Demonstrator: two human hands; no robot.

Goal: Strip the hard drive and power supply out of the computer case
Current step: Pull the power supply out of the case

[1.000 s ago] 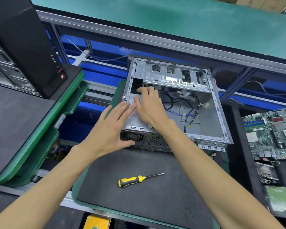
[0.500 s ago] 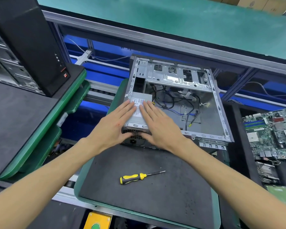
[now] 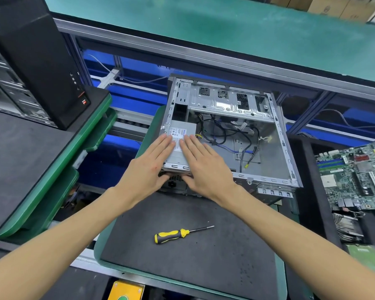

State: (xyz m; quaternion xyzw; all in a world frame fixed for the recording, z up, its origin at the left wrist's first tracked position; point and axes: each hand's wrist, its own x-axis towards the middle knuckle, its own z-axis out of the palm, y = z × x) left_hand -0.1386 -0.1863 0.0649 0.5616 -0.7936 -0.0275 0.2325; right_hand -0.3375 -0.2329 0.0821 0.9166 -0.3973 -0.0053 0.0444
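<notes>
Pressing flat on the power supply (image 3: 180, 146), both hands lay side by side at the centre of the frame. The left hand (image 3: 147, 167) had its fingers straight and close together, tips on the left part of the box's labelled top, thumb tucked down by the box's near end. The right hand (image 3: 206, 167) lay the same way, fingers straight and slightly spread over the right part of the top, its thumb also at the near end. Neither hand curled round anything.

The power supply sat in the near left corner of the computer case (image 3: 275, 126), which lay open side up on a dark mat (image 3: 204, 256) at the middle of the surface. Black and blue cables (image 3: 227, 135) ran loose across the case floor to the right of the box. A metal drive bracket (image 3: 230, 102) crossed the far end of the case. Whether a hard drive was in the case could not be told.

A yellow and black screwdriver (image 3: 173, 234) lay on the mat below the hands, well apart from them, its tip pointing right. A green circuit board (image 3: 353, 176) lay at the right edge of the frame, and a black tower (image 3: 35, 61) stood at the upper left.
</notes>
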